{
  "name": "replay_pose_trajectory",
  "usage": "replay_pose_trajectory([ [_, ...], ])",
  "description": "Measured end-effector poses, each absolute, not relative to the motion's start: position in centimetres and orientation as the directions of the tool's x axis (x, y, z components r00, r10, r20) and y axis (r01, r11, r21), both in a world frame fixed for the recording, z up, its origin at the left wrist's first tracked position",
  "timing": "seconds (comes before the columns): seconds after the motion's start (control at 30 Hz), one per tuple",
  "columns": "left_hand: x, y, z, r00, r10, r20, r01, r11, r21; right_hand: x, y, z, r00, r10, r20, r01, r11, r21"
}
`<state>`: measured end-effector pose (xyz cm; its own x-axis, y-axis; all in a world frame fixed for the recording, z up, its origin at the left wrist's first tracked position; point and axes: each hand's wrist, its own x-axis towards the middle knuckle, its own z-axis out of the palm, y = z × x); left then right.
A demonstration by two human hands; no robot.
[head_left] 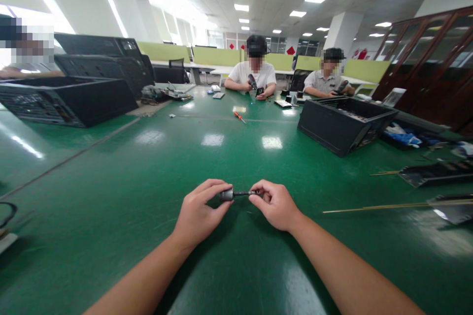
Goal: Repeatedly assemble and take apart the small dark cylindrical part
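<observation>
Just above the green tabletop (207, 167), a dark grey cylinder (226, 195) with a thin dark rod (242, 193) coming out of its right end lies level between my hands. My left hand (199, 214) has its thumb and fingers closed round the cylinder from the left. At the other side, my right hand (277, 206) pinches the far end of the rod, where a small piece shows between the fingertips. Its exact kind is too small to make out.
An orange screwdriver (239, 116) lies farther out. Black computer cases stand at right (332, 130) and left (92, 103). Long thin brass-coloured rods (373, 207) stick out toward me on the right. Two people (254, 71) sit across the table; another is at far left.
</observation>
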<state>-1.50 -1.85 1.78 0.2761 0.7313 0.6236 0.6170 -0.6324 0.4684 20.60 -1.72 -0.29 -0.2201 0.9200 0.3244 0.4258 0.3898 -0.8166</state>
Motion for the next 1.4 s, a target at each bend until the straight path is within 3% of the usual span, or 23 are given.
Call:
replay_pose_trajectory([
  [0.83, -1.6, -1.8, 1.8, 0.268, 0.752, 0.602, 0.622, -0.612, 0.488, 21.1, -1.6, -0.2, -0.188, 0.927, 0.325, 0.393, 0.374, -0.84],
  [0.97, -1.7, -1.8, 2.1, 0.229, 0.782, 0.58, 0.629, -0.574, 0.525, 21.4, -1.1, -0.5, -0.166, 0.942, 0.293, 0.197, 0.323, -0.926],
  [1.07, -1.6, -1.5, 2.2, 0.107, 0.854, 0.509, 0.646, -0.449, 0.617, 21.7, -0.1, -1.2, -0.123, 0.966, 0.229, 0.035, 0.235, -0.971],
  [1.13, -1.6, -1.3, 2.1, -0.019, 0.919, 0.393, 0.563, -0.315, 0.764, 21.8, 0.5, -1.6, -0.1, 0.978, 0.182, 0.001, 0.183, -0.983],
  [1.23, -1.5, -0.9, 1.9, -0.151, 0.974, 0.167, 0.213, -0.133, 0.968, 21.8, 0.9, -2.0, -0.085, 0.984, 0.159, -0.011, 0.158, -0.987],
  [1.3, -1.6, -1.0, 2.2, -0.196, 0.979, 0.06, 0.01, -0.059, 0.998, 21.8, 1.0, -2.0, -0.103, 0.983, 0.154, -0.007, 0.154, -0.988],
  [1.4, -2.7, -1.6, 3.7, -0.239, 0.971, -0.015, -0.103, -0.01, 0.995, 21.8, 0.9, -1.8, -0.122, 0.98, 0.158, 0.01, 0.161, -0.987],
])
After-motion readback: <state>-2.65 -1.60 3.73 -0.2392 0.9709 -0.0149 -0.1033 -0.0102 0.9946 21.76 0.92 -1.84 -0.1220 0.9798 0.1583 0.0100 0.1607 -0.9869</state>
